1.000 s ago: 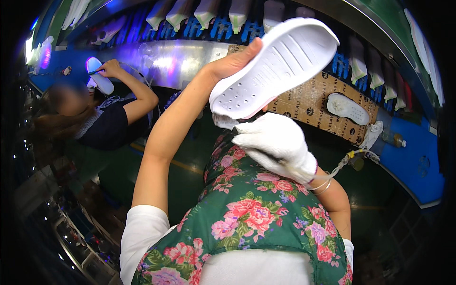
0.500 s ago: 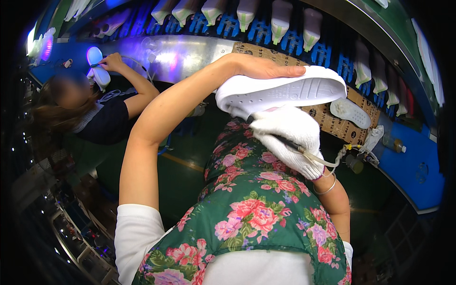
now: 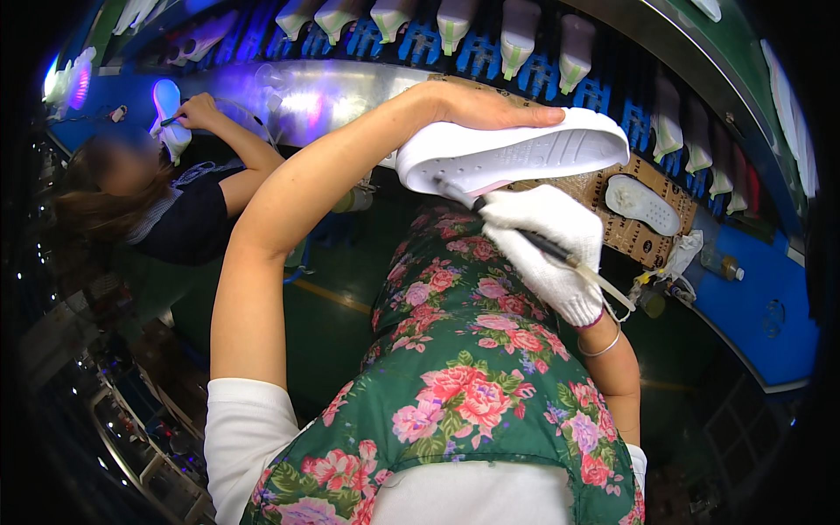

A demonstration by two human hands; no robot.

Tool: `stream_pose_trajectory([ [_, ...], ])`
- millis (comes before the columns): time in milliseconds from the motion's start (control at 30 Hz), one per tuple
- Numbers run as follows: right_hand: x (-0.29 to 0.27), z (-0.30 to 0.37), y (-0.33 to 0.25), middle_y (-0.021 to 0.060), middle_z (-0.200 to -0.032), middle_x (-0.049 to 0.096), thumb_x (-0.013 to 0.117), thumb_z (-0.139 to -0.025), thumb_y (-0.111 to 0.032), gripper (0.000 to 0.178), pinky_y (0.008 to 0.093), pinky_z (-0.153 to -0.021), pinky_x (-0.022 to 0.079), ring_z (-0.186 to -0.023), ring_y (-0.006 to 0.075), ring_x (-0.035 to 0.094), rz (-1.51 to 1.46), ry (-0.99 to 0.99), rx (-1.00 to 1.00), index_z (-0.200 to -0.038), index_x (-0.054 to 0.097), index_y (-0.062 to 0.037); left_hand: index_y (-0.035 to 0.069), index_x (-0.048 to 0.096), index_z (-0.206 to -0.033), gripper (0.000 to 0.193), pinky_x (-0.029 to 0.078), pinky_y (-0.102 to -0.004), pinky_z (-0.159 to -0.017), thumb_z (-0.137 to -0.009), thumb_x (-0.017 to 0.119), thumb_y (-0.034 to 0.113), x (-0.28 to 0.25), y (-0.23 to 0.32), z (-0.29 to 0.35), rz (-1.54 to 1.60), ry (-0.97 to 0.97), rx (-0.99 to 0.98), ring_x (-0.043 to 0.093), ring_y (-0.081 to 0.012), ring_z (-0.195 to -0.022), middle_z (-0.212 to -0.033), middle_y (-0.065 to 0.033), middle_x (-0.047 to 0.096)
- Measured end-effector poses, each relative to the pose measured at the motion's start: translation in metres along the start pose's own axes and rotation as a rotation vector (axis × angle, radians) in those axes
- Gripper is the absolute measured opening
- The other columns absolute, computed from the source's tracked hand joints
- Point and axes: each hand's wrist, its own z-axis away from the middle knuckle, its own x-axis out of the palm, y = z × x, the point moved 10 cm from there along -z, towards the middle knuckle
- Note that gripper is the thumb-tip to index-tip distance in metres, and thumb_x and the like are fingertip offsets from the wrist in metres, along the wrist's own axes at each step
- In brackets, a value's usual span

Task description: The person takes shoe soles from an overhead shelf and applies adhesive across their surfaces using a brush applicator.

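My bare left hand (image 3: 499,112) grips a white shoe sole (image 3: 516,162) from its far side, thumb along the upper rim. The sole is tilted so its hollowed inner face, with small holes and ridges, shows. My right hand (image 3: 551,245), in a white knit glove, is closed round a brush (image 3: 544,243) with a black handle. A pale tube runs from the handle's back end past my wrist. The brush's tip is at the near rim of the sole's left end, slightly blurred; whether it touches is hard to tell.
A whitish sole (image 3: 643,206) lies on printed cardboard (image 3: 647,241) at the right. Past it are a clear bottle (image 3: 722,262) and a blue tabletop (image 3: 752,315). White shoes (image 3: 518,35) line a blue rack along the back. At left, a co-worker's hand (image 3: 199,111) works on another white sole.
The brush's tip has moved from below the sole's outer side up to its near rim. My gloved hand has shifted slightly right. The sole has risen a little in my left hand.
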Motion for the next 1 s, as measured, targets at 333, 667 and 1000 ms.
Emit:
stream_pose_trajectory([
  [333, 0.007, 0.002, -0.014, 0.0110, -0.095, 0.074, 0.078, -0.074, 0.000, 0.028, 0.0351, -0.070, 0.055, -0.077, 0.0274, 0.070, 0.058, -0.006, -0.077, -0.100, 0.075, -0.0085, 0.006, 0.058, -0.141, 0.106, 0.046, -0.0512, -0.102, -0.081, 0.039, 0.091, -0.016, -0.018, -0.015, 0.017, 0.130, -0.029, 0.053, -0.0405, -0.131, -0.145, -0.0297, 0.048],
  [667, -0.023, 0.034, 0.058, 0.0142, -0.105, 0.074, 0.074, -0.082, 0.005, 0.022, 0.0273, -0.084, 0.055, -0.092, 0.0159, 0.069, -0.523, 0.412, 0.512, -0.104, 0.074, 0.0052, 0.010, 0.054, -0.143, 0.094, 0.056, -0.0433, -0.090, -0.088, 0.036, 0.084, -0.010, -0.028, -0.017, 0.598, 0.148, 0.188, 0.066, -0.0353, -0.108, -0.134, -0.0216, 0.060],
  [1000, -0.065, 0.000, 0.050, 0.0116, -0.100, 0.075, 0.075, -0.082, 0.003, 0.022, 0.0293, -0.084, 0.055, -0.092, 0.0175, 0.071, -0.072, 0.365, 0.246, -0.104, 0.075, 0.0020, -0.002, 0.043, -0.144, 0.052, 0.051, -0.0483, -0.105, -0.107, 0.038, 0.034, 0.043, -0.033, -0.016, 1.455, 0.198, 0.455, 0.061, -0.0319, -0.122, -0.137, -0.0240, 0.056],
])
